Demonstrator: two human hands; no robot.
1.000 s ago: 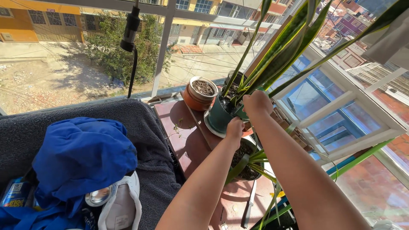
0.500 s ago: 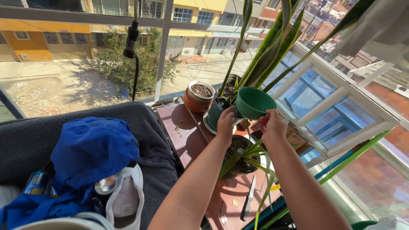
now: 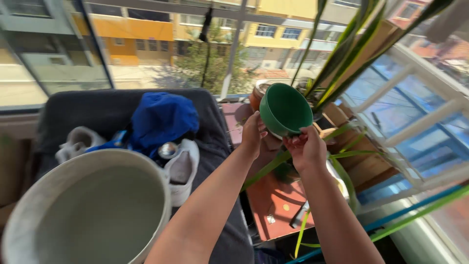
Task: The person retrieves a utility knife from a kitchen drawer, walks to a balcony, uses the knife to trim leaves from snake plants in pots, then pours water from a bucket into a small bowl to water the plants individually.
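Observation:
I hold a green bowl [image 3: 286, 110] up in the air with both hands, its opening tilted toward me. My left hand [image 3: 253, 133] grips its left rim. My right hand [image 3: 307, 149] holds it from below on the right. The bowl looks empty inside. Behind it rise the long green leaves of a potted plant [image 3: 342, 54], and a terracotta pot [image 3: 256, 95] peeks out at its left.
A large white basin [image 3: 88, 210] fills the lower left. On the grey cushion [image 3: 102, 110] lie a blue cloth [image 3: 161, 117] and a white shoe [image 3: 183, 168]. A reddish-brown table [image 3: 276, 203] below carries a knife [image 3: 299, 217]. Windows surround the far side and right.
My view swung left and the white basin came into sight. Both hands carried the green bowl up and away from the plant pot, toward me.

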